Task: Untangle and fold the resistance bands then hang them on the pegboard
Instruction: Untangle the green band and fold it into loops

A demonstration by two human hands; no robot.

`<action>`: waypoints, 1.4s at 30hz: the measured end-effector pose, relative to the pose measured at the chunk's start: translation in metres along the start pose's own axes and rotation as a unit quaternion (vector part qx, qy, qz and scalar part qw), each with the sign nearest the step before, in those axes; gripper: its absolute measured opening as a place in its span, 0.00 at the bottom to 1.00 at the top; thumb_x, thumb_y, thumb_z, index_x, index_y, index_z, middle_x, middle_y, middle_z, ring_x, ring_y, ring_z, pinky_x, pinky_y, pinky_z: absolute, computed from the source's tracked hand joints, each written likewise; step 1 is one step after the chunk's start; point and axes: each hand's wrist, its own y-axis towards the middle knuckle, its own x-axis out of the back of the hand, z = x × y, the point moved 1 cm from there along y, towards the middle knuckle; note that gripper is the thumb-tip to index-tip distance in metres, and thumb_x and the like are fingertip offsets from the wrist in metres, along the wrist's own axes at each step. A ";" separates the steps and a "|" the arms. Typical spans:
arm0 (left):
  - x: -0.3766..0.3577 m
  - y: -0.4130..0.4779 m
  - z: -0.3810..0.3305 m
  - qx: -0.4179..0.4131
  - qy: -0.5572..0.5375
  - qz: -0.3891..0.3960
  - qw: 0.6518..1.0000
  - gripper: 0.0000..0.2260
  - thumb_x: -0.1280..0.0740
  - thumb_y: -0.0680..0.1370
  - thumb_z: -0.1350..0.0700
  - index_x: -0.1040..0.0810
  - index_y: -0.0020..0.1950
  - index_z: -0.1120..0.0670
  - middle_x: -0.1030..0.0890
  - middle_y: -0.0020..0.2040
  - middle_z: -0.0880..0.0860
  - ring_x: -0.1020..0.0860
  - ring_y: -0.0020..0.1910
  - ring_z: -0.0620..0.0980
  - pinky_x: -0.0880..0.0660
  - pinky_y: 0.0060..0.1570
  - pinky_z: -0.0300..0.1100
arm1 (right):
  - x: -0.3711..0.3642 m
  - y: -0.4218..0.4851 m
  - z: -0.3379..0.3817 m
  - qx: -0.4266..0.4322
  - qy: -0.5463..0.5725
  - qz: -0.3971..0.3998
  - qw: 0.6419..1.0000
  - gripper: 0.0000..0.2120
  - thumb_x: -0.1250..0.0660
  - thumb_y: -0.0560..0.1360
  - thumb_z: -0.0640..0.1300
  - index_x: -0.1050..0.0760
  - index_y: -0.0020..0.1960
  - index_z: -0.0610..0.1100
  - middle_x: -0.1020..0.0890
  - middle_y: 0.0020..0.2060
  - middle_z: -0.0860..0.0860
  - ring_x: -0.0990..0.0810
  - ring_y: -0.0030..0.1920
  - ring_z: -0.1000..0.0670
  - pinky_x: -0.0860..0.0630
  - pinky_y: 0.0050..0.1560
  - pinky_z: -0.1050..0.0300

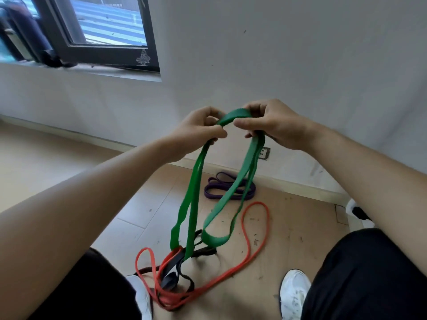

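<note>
Matt rubbery green band (196, 188), red band (251, 252) and purple band (221, 192); smooth, scuffed wood-look floor (143, 204); matt painted wall (277, 54).

Straight ahead I see a plain white wall (254, 54) with a few small dark marks. At upper left is a dark-framed window (101, 51); daylight comes through the glass, and a grey sill (92, 73) runs beneath it. A pale baseboard (69, 133) lines the foot of the wall. A wall socket (264, 153) sits low, just above the baseboard. The floor (46, 158) is light tan boards, and I note dark specks of debris (255, 241) scattered on its right part.
</note>
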 end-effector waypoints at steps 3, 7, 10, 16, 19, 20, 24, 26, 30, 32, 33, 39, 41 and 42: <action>0.000 -0.005 0.016 0.008 0.008 0.058 0.998 0.08 0.29 0.78 0.64 0.21 0.56 0.58 0.19 0.46 0.54 0.19 0.47 0.50 0.19 0.56 0.45 | -0.004 -0.002 0.001 0.023 -0.009 0.001 1.000 0.09 0.23 0.72 0.44 0.19 0.50 0.42 0.19 0.38 0.53 0.21 0.41 0.54 0.23 0.48 0.55; -0.009 -0.011 0.034 0.037 0.050 0.114 0.991 0.02 0.30 0.79 0.61 0.20 0.51 0.56 0.18 0.48 0.55 0.16 0.51 0.54 0.21 0.60 0.48 | -0.005 -0.002 0.014 0.067 0.079 -0.042 0.994 0.04 0.28 0.76 0.39 0.23 0.49 0.42 0.23 0.33 0.57 0.25 0.34 0.57 0.22 0.46 0.57; -0.009 -0.014 0.050 0.081 0.085 0.147 0.982 0.07 0.29 0.79 0.59 0.22 0.56 0.57 0.18 0.49 0.55 0.18 0.57 0.58 0.23 0.64 0.51 | 0.010 -0.002 0.017 0.075 0.150 -0.109 0.980 0.06 0.28 0.75 0.44 0.24 0.48 0.44 0.26 0.32 0.56 0.28 0.33 0.56 0.24 0.45 0.58; 0.004 -0.008 0.053 0.081 0.055 0.134 0.986 0.10 0.32 0.81 0.57 0.23 0.60 0.58 0.19 0.54 0.57 0.17 0.55 0.58 0.20 0.61 0.52 | 0.032 0.000 -0.004 0.036 0.190 -0.169 0.966 0.07 0.29 0.78 0.47 0.24 0.46 0.45 0.28 0.33 0.52 0.27 0.34 0.53 0.26 0.46 0.57; 0.009 -0.008 0.056 0.062 0.069 0.115 0.989 0.11 0.33 0.82 0.56 0.23 0.61 0.60 0.23 0.52 0.58 0.20 0.49 0.55 0.21 0.61 0.55 | 0.044 -0.004 -0.019 -0.016 0.115 -0.113 0.987 0.04 0.28 0.77 0.42 0.22 0.48 0.43 0.24 0.35 0.52 0.24 0.36 0.52 0.24 0.50 0.53; 0.011 -0.007 0.056 0.053 0.063 0.103 0.991 0.11 0.34 0.82 0.56 0.24 0.62 0.61 0.24 0.51 0.57 0.22 0.48 0.54 0.22 0.61 0.56 | 0.046 -0.007 -0.023 -0.047 0.055 -0.083 0.994 0.05 0.27 0.76 0.41 0.22 0.50 0.42 0.22 0.37 0.50 0.22 0.38 0.50 0.23 0.52 0.51; 0.007 -0.004 0.048 0.017 0.048 0.085 0.995 0.13 0.34 0.82 0.57 0.24 0.62 0.65 0.27 0.48 0.58 0.27 0.47 0.54 0.24 0.56 0.53 | 0.030 -0.013 -0.035 -0.147 -0.160 0.064 0.974 0.19 0.23 0.72 0.42 0.22 0.61 0.41 0.16 0.48 0.43 0.16 0.48 0.45 0.20 0.58 0.46; 0.000 -0.004 0.045 0.007 0.068 0.110 0.992 0.13 0.33 0.82 0.56 0.23 0.60 0.64 0.26 0.46 0.59 0.27 0.44 0.54 0.25 0.52 0.52 | 0.017 -0.008 -0.033 -0.117 -0.156 0.061 0.979 0.22 0.21 0.70 0.44 0.23 0.62 0.44 0.15 0.51 0.42 0.16 0.49 0.48 0.20 0.56 0.49; -0.014 -0.009 0.047 0.014 0.107 0.140 0.984 0.09 0.29 0.80 0.56 0.20 0.56 0.59 0.24 0.41 0.53 0.25 0.40 0.50 0.26 0.46 0.50 | -0.010 0.005 -0.028 -0.073 -0.124 0.087 0.986 0.24 0.20 0.70 0.43 0.23 0.64 0.45 0.16 0.54 0.45 0.16 0.53 0.51 0.19 0.53 0.58; -0.014 -0.010 0.049 0.022 0.117 0.127 0.985 0.09 0.27 0.78 0.57 0.20 0.55 0.59 0.23 0.41 0.53 0.25 0.39 0.48 0.27 0.45 0.47 | -0.028 0.004 -0.037 -0.098 -0.129 0.161 0.974 0.26 0.20 0.70 0.41 0.24 0.65 0.45 0.17 0.57 0.46 0.18 0.59 0.49 0.20 0.59 0.56; -0.011 -0.011 0.049 0.030 0.128 0.117 0.984 0.10 0.26 0.78 0.57 0.20 0.55 0.59 0.22 0.41 0.53 0.24 0.38 0.48 0.27 0.44 0.45 | -0.036 0.003 -0.043 -0.106 -0.117 0.192 0.969 0.26 0.21 0.70 0.40 0.24 0.65 0.43 0.17 0.58 0.44 0.18 0.59 0.47 0.21 0.62 0.53; 0.007 -0.028 0.059 0.068 0.141 0.098 0.983 0.12 0.25 0.75 0.61 0.20 0.58 0.58 0.17 0.46 0.56 0.19 0.43 0.48 0.21 0.47 0.40 | -0.063 0.012 -0.054 -0.086 -0.098 0.175 0.976 0.11 0.24 0.72 0.37 0.20 0.52 0.33 0.20 0.39 0.46 0.20 0.41 0.52 0.24 0.43 0.59; 0.011 -0.036 0.065 0.074 0.128 0.090 0.985 0.13 0.24 0.74 0.62 0.21 0.58 0.57 0.16 0.47 0.54 0.17 0.44 0.48 0.20 0.47 0.37 | -0.068 0.016 -0.051 -0.081 -0.117 0.173 0.975 0.10 0.24 0.73 0.39 0.20 0.48 0.33 0.22 0.36 0.46 0.22 0.37 0.53 0.27 0.38 0.61; 0.011 -0.040 0.070 0.077 0.122 0.089 0.986 0.14 0.24 0.74 0.62 0.21 0.58 0.57 0.16 0.49 0.54 0.16 0.46 0.49 0.19 0.49 0.39 | -0.070 0.016 -0.051 -0.081 -0.129 0.171 0.973 0.11 0.24 0.73 0.41 0.19 0.48 0.34 0.21 0.35 0.46 0.23 0.36 0.53 0.27 0.36 0.61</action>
